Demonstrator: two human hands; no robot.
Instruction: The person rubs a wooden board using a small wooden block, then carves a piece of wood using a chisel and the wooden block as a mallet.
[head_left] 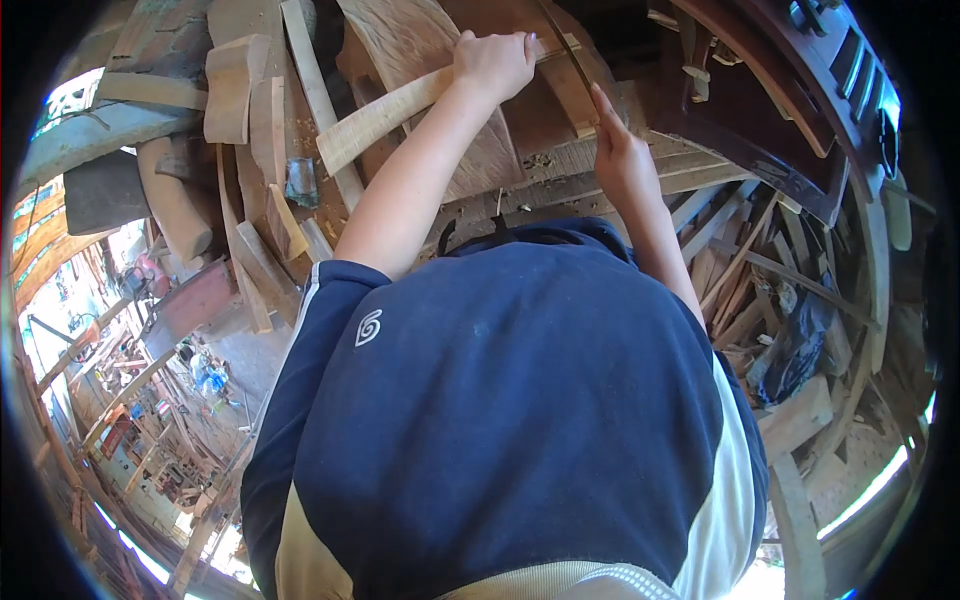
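My left hand is closed over a pale strip of wood, pressing it on the cluttered bench. The strip's wide end points to the lower left; its far end extends past my fingers to the right. My right hand is closed around the near end of a handsaw, its grip hidden in my fingers. The saw's thin dark blade runs away from me and crosses the strip just right of my left hand. Whether the teeth have cut into the wood cannot be made out.
Wide rough boards lie under my hands. Curved wooden offcuts and narrow slats are piled on the left. Dark varnished furniture stands close on the right, above a heap of scrap wood. A cluttered workshop floor shows at lower left.
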